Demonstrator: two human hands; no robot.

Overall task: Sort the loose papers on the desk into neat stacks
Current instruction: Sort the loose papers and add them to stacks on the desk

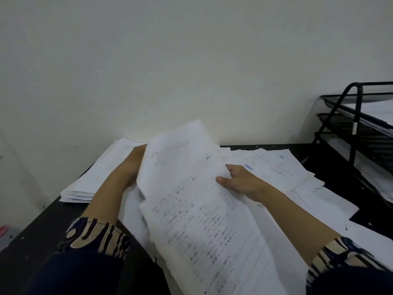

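Head view: printed rows on sheaf point(191, 209) too blurred to be read; white, crumpled, raised at frame centre, gripped by left hand point(129, 167) and right hand point(240, 182) above desk point(42, 226).

Printed white papers point(191, 201), tilted above desk point(42, 231)

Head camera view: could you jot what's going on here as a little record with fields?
held: bundle of papers, raised over the desk
left hand: grips its left edge
right hand: thumb pinches its right edge
left side: neat stack
right side: loose sheets, overlapping
far right: black wire tray rack, papers inside
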